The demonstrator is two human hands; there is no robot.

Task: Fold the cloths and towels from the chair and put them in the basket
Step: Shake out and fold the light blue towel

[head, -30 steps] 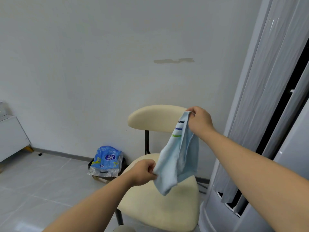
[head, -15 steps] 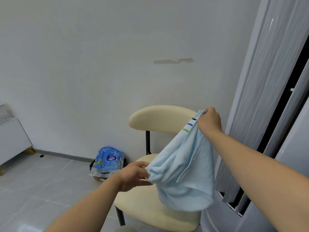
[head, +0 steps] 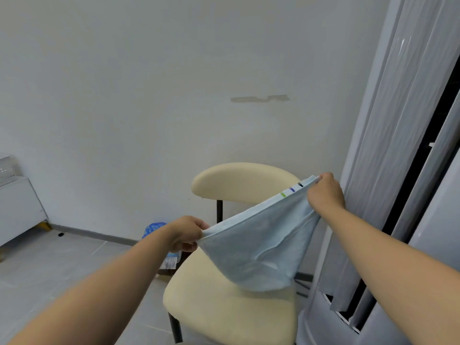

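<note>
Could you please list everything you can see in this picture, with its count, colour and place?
towel: one, light blue with small coloured stripes near one edge, stretched between both hands above the chair seat
chair: one, cream with black legs, centre, against the wall
packet: one, blue patterned, on the floor left of the chair, partly hidden by the left hand
cabinet: one, white, far left edge
tall unit: one, white, right side
mark: one, grey-brown, on the wall above the chair
left hand: grips the towel's lower left end
right hand: pinches the towel's upper right corner
</note>
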